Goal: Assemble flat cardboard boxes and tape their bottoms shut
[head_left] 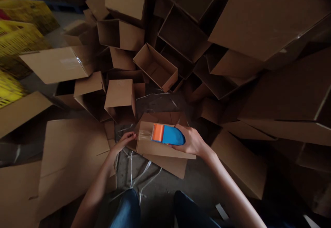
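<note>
Blue-and-orange plastic tape dispenser (168, 134) is held in the right hand (191, 142), a closed grip being taken around its rounded blue housing, with the orange roller end directed toward the left hand. A strip of clear packing tape (144, 131) is seen extending from the orange end and lying over a brown cardboard flap (162, 148), which sits directly beneath the grip. The left hand (124, 142) is positioned just beside the free end of the tape, with its fingers spread and resting on the cardboard; nothing is seen held in it.

Below the grip, white plastic strapping (134, 176) is observed lying loose on a grey concrete floor (162, 190), and the knees of blue denim jeans (126, 209) are visible near the bottom of the view. Beyond the grip, a heap of open brown cardboard boxes (155, 66) is recorded, the boxes lying tilted at various angles. To the left of the grip, a flattened brown cardboard sheet (69, 162) is noted on the floor, and yellow plastic crates (20, 38) are stacked well apart from both hands. Lighting over the area is dim.
</note>
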The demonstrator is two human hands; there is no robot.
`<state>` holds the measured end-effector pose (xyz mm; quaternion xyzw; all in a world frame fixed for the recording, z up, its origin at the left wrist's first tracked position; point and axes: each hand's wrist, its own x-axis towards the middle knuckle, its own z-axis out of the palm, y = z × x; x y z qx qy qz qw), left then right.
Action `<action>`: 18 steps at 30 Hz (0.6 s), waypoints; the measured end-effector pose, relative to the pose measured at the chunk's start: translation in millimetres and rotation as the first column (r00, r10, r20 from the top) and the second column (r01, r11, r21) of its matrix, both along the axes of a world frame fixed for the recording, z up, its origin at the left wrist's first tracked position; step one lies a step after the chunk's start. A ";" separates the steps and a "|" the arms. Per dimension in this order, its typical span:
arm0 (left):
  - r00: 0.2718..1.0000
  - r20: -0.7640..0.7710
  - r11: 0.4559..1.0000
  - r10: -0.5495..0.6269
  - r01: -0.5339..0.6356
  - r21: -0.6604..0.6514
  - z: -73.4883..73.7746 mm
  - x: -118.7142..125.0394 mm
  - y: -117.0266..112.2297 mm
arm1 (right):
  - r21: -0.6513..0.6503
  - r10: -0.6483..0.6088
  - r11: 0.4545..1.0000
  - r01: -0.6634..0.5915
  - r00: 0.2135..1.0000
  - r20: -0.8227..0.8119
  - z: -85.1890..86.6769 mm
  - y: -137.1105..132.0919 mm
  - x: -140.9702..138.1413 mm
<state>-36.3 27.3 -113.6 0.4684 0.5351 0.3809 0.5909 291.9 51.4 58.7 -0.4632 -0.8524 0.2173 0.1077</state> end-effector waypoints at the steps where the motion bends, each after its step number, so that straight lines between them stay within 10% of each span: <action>1: 1.000 0.000 1.000 0.000 0.000 -0.004 0.1 1.2 0.1 | 0.000 -0.003 1.000 0.003 1.000 -0.005 0.6 -0.2 -0.4; 18: 0.995 0.029 0.988 0.100 -0.096 -0.124 -10.1 2.8 4.0 | -0.020 0.009 1.000 -0.010 1.000 -0.020 2.1 -1.3 -3.1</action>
